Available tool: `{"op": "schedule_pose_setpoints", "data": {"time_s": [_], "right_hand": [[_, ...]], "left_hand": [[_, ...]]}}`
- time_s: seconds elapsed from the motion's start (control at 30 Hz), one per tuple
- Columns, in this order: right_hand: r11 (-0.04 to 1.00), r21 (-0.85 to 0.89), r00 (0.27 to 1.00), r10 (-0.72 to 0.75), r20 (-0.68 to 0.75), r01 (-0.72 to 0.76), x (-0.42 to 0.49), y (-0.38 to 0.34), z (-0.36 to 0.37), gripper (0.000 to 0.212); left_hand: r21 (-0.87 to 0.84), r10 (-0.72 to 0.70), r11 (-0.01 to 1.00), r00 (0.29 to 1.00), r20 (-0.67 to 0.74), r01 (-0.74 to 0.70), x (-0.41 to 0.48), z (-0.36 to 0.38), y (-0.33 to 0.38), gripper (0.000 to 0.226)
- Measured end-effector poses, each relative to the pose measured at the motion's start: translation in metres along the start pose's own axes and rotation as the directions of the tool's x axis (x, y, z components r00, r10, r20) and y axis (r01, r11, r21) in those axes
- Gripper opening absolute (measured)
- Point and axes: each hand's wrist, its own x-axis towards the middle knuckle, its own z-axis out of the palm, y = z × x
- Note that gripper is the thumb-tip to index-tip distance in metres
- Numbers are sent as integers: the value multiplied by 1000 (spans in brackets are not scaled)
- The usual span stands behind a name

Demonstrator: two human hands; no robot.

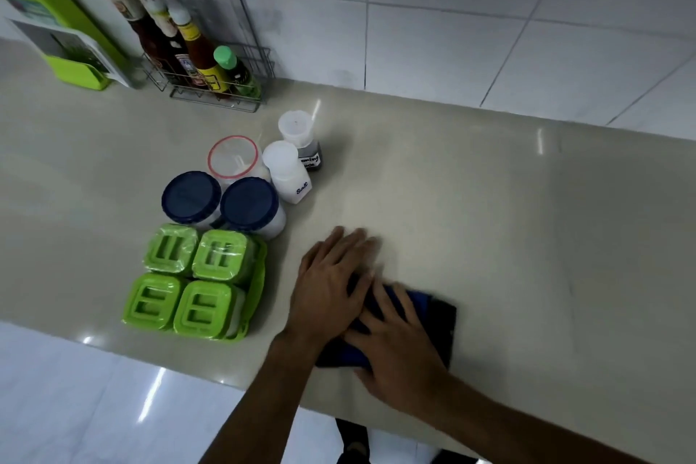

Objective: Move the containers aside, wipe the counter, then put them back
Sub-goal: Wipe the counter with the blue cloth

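A dark blue cloth (440, 324) lies flat on the beige counter (527, 218) near its front edge. My right hand (399, 343) presses down on the cloth with fingers spread. My left hand (331, 282) lies flat beside it, fingers stretched over the cloth's left edge and the counter. Left of my hands stand the containers in a cluster: several green-lidded tubs (192, 282) in a green holder, two blue-lidded jars (222, 203), a red-rimmed clear jar (233, 158), a white salt bottle (288, 173) and a dark seasoning bottle (303, 139).
A wire rack (214, 75) with sauce bottles stands at the back left against the tiled wall. A green box (56, 30) sits further left. The counter's front edge runs just below my hands, with shiny floor beneath.
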Motion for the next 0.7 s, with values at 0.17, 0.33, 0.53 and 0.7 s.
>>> {"op": "schedule_pose_setpoints", "data": {"time_s": [0.17,0.33,0.53,0.7], "right_hand": [[986,-65,988,154,-27,-155,-61,59,-7,94],[871,43,870,492,-45,-490,-12,74,-23,95],[901,132,910,413,40,-414,55,-8,-18,80],[989,141,999,51,-4,-50,-17,-34,1,66]], "left_hand": [[-53,-9,999,999,-46,7,11,2,-1,36],[-87,-125,989,989,-76,119,20,-4,21,43],[16,-25,1000,995,93,23,40,-4,31,52],[83,-32,996,992,125,22,25,11,27,62]]}}
